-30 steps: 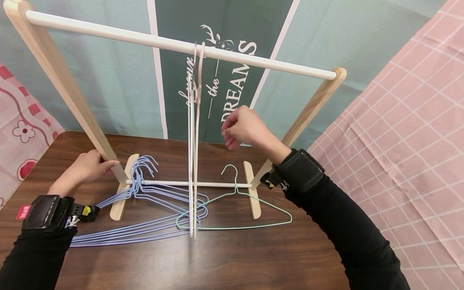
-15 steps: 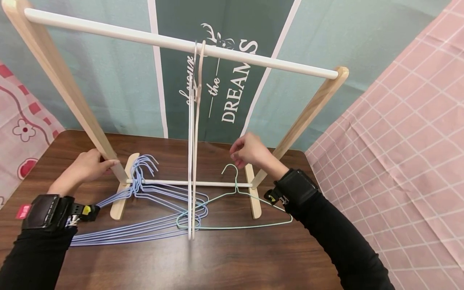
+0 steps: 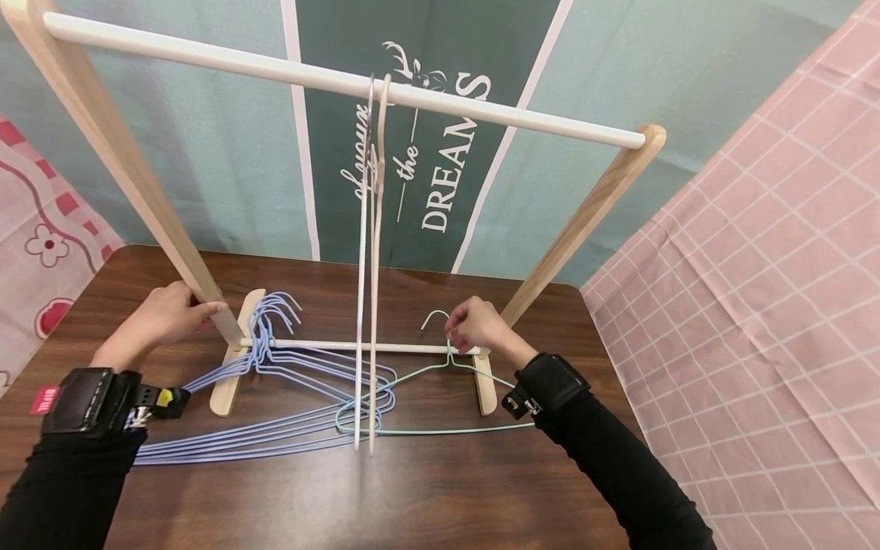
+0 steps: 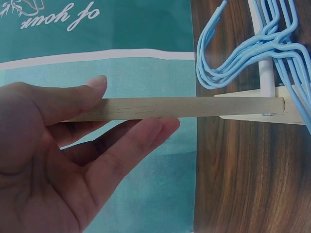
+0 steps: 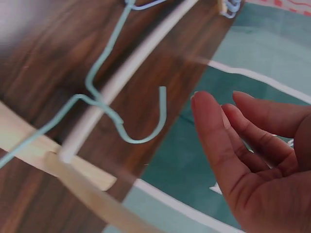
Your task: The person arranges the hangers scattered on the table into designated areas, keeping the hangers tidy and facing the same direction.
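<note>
My left hand (image 3: 161, 317) grips the left wooden post (image 3: 132, 176) of a small clothes rack low down. In the left wrist view the thumb lies on one side of the post (image 4: 204, 107) and the fingers on the other. My right hand (image 3: 477, 325) is beside the hook of a mint-green wire hanger (image 3: 454, 432) that lies over the rack's lower bar. The right wrist view shows those fingers loosely bent, with nothing between them, a gap away from the green hook (image 5: 141, 141). Part of the green hanger is hidden behind the right hand and wrist.
Several blue hangers (image 3: 260, 347) lie bunched over the lower bar's left end. From the white top bar (image 3: 206, 56) hang a white hanger (image 3: 360, 305) and a beige hanger (image 3: 374, 305). The rack stands on a brown wooden table (image 3: 440, 496), with cloth backdrops around it.
My right hand has come down from in front of the backdrop to beside the green hanger's hook. My left hand has stayed on the post.
</note>
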Demonstrator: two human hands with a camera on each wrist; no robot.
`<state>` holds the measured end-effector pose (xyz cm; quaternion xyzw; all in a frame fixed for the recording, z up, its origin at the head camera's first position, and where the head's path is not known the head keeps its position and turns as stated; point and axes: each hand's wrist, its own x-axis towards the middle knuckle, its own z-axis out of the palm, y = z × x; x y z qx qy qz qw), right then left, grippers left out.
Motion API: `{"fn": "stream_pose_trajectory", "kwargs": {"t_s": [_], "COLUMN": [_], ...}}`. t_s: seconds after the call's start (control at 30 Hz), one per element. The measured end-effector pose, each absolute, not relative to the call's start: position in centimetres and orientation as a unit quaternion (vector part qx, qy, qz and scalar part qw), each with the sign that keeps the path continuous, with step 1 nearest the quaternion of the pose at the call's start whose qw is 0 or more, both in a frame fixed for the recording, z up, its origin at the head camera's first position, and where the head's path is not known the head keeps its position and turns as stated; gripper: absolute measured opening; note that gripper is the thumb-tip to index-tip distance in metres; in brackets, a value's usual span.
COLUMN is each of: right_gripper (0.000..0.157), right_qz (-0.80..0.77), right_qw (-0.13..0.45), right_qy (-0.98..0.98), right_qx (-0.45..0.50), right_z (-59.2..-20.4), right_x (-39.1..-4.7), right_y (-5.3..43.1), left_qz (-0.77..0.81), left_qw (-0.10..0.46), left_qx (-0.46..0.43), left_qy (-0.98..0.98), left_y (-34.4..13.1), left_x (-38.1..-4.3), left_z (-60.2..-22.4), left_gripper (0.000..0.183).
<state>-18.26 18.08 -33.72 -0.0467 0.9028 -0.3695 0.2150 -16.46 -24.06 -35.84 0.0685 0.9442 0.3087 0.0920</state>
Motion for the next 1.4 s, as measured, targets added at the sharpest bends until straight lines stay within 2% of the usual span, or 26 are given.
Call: {"fn": "stream_pose_trajectory", "kwargs": {"t_s": [0.17,0.3,0.67,1.13,1.3,1.4], "right_gripper": [0.012,0.007,0.008,0.008,0.007,0.006], "right_qz": [-0.358,-0.355,-0.337,-0.261,-0.242,-0.243], "right_qw": [0.215,0.215,0.175,0.138,0.117,0.100], "right_qy": [0.908,0.909,0.925,0.955,0.961,0.960], "right_qx": [-0.042,-0.035,-0.030,-0.033,-0.063,-0.095], "right_z": [-35.6,-37.0,-40.6,-42.6,-44.0,-50.5], "right_x": [-18.3,-18.2,-18.2,-18.6,-18.9,-22.1], "right_y": [19.1,19.4,20.6,20.6,21.1,23.8], "left_qz": [0.306,0.304,0.305,0.315,0.315,0.314], "left_qw": [0.090,0.092,0.096,0.100,0.101,0.101], "left_qx": [0.068,0.064,0.067,0.064,0.062,0.062], "left_qy": [0.945,0.946,0.945,0.942,0.942,0.942], "left_y": [-24.0,-24.0,-24.0,-23.9,-24.0,-24.0], "left_x": [-16.5,-16.5,-16.5,-16.5,-16.5,-16.5], "left_z": [-35.9,-35.9,-35.8,-35.7,-35.8,-35.8], "left_gripper": [0.043,0.043,0.042,0.043,0.045,0.044]}}
